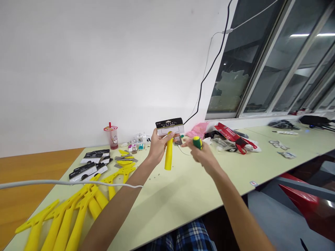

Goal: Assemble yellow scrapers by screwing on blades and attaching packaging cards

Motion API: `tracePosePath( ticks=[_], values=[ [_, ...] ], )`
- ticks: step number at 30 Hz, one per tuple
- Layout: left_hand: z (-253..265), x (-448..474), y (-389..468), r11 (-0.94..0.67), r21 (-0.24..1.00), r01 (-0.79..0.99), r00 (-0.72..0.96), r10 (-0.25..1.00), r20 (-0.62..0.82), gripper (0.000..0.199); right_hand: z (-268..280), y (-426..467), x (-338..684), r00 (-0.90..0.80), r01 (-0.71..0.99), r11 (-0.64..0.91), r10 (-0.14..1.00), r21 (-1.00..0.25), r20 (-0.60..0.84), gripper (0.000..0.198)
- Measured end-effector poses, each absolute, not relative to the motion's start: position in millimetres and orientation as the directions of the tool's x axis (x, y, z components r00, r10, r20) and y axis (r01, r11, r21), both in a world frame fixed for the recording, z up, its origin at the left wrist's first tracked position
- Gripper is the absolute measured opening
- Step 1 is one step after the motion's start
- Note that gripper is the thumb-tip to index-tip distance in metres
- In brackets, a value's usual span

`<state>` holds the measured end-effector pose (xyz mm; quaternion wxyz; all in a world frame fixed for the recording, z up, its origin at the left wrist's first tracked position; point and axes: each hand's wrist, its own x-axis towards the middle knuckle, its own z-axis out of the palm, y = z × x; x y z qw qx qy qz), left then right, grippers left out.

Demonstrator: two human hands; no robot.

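My left hand is closed around a yellow scraper, whose plain handle end points down toward the table. A black and white printed card stands up at the scraper's head, and my left fingers and thumb are against it. My right hand grips a screwdriver by its green and yellow handle, just to the right of the scraper. The screwdriver's shaft and tip cannot be made out. Several tiny metal pieces lie on the table under my left hand.
Several yellow scraper handles cover the left of the table. Behind them are printed cards and yellow pieces with grey blades. A lidded cup stands by the wall. A white cable crosses at left; bags and red packaging lie right.
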<state>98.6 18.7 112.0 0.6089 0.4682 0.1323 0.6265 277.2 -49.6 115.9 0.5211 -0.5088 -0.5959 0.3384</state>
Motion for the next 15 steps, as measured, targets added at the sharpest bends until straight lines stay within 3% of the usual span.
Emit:
tracePosePath(
  ticks=[3,7,10,15],
  values=[
    [111.4,101.0,18.4,-0.175,0.716,-0.676,0.219,0.88,0.421,0.059,82.8,-64.3,253.3,-0.059,0.106,0.133,0.99,-0.985,0.127,0.057],
    [113.1,105.1,13.2,-0.081,0.697,-0.713,0.284,0.875,0.392,0.046,60.1,-81.3,229.3,-0.198,0.006,0.104,0.975,-0.995,0.101,0.048],
    [112.1,104.8,9.8,0.089,0.671,-0.736,0.404,0.853,0.331,0.043,49.7,-91.3,223.9,-0.122,0.031,0.113,0.987,-0.993,0.108,0.045],
    [103.8,101.1,6.0,0.273,0.598,-0.753,0.54,0.775,0.327,0.057,34.5,-110.1,226.2,0.112,0.14,0.214,0.967,-0.967,0.23,0.034]
  ],
)
